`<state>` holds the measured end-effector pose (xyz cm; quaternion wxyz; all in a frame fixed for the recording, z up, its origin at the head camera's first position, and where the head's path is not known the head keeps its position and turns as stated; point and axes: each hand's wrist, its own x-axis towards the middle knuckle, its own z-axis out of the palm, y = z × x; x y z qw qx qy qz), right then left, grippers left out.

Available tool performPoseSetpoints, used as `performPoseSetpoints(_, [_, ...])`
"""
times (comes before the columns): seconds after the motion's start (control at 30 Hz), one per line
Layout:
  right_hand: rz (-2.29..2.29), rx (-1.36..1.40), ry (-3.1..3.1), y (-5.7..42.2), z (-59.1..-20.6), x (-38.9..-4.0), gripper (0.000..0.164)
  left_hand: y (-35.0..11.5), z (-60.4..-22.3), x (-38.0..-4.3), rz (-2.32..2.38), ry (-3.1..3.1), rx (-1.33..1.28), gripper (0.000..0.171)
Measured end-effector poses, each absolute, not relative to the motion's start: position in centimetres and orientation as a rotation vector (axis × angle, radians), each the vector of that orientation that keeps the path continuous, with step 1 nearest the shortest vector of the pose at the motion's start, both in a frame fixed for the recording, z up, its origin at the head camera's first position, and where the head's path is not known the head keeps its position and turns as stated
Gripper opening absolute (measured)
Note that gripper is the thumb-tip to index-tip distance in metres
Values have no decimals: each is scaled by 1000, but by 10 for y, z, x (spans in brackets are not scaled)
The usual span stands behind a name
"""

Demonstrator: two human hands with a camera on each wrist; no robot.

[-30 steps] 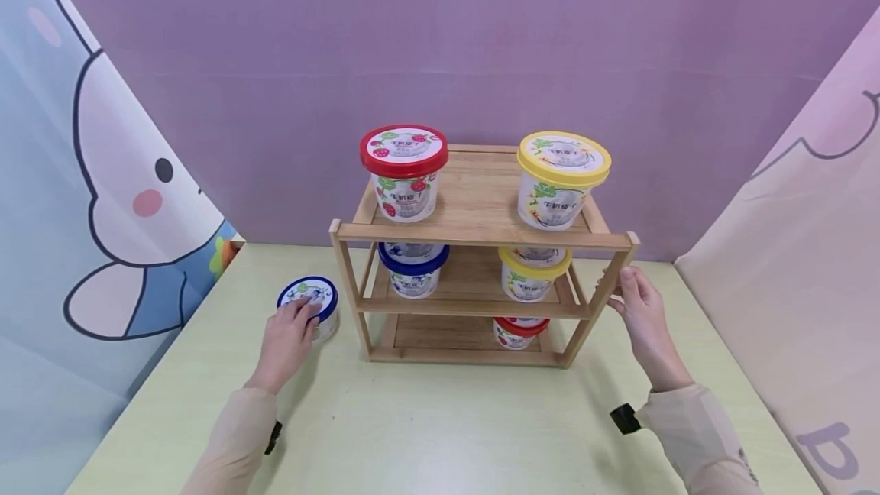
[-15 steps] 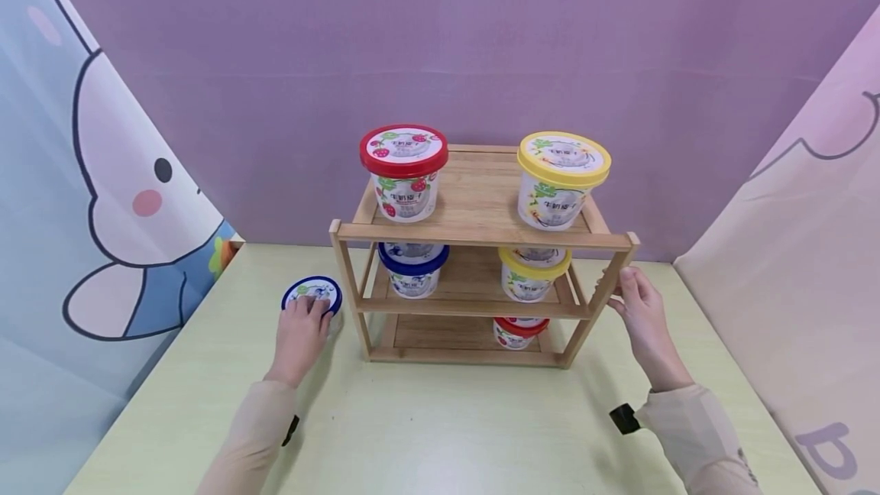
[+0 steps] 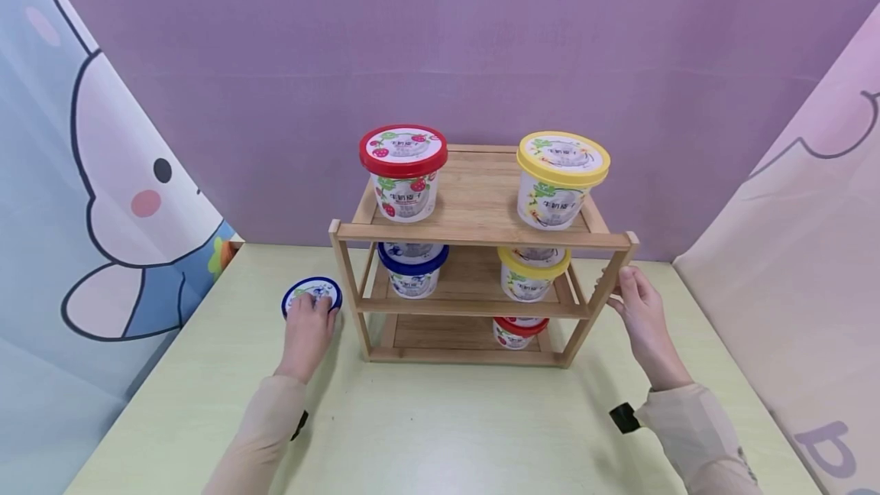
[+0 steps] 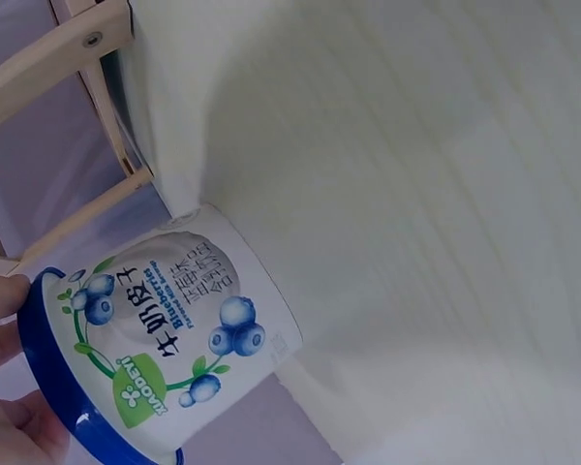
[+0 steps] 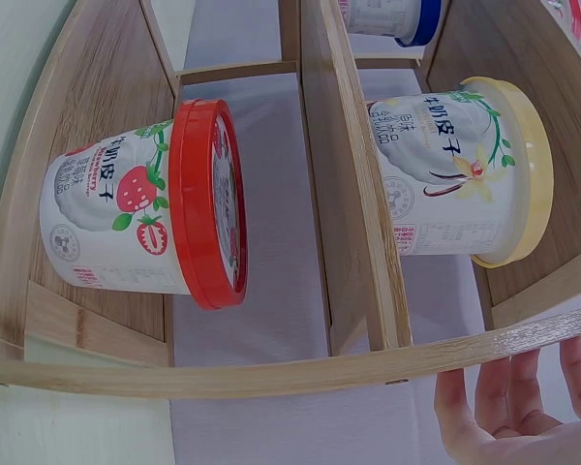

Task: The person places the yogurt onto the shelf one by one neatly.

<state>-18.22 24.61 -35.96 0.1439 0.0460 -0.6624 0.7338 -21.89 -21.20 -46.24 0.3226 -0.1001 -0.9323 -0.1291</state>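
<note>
At the left of the head view, a white blueberry tub (image 3: 312, 295) with a blue lid stands upright on the table. My left hand (image 3: 305, 338) has bent fingers over its lid, gripping near the rim; the thumb is hidden in the head view. The left wrist view shows the tub's blueberry label (image 4: 174, 320) and fingers (image 4: 0, 320) at the lid's edge. To the right, my right hand (image 3: 642, 319) holds the side of a three-tier wooden rack (image 3: 474, 239). Its fingers (image 5: 523, 392) curl behind the rail in the right wrist view.
Upper shelf: a red-lidded strawberry tub (image 3: 406, 174) and a yellow-lidded tub (image 3: 560, 182). Middle shelf: a blue-lidded tub (image 3: 412, 273) and a yellow-lidded tub (image 3: 529, 277). Bottom shelf: a red-lidded tub (image 3: 516, 334) at right. A purple cloth (image 3: 440, 44) hangs behind.
The left hand and the blue-lidded tub have shifted slightly right, and the hand has swung round the lid. The right hand and the rack have stayed put.
</note>
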Motion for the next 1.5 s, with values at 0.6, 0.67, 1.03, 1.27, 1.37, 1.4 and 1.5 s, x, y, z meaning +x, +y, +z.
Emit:
performPoseSetpoints(0.6, [2112, 117, -1911, 246, -359, -181, 20, -244, -456, -205, -558, -2673, -369, 34])
performPoseSetpoints(0.67, [2108, 118, -1910, 246, -359, -181, 19, -247, -456, -204, -558, -2702, -385, 35])
performPoseSetpoints(1.03, [2109, 100, -1924, 245, -357, -180, 20, -245, -459, -204, -455, -2631, -384, 34])
performPoseSetpoints(1.27, [2115, 87, -1920, 244, -358, -181, 19, -241, -458, -202, -429, -2659, -322, 35])
performPoseSetpoints(1.37, [2115, 92, -1922, 244, -358, -181, 19, -240, -458, -202, -409, -2677, -303, 36])
performPoseSetpoints(1.4, [2115, 92, -1922, 244, -358, -181, 19, -240, -458, -202, -412, -2671, -301, 36])
performPoseSetpoints(1.5, [2115, 91, -1917, 245, -358, -181, 20, -239, -458, -203, -463, -2636, -288, 37])
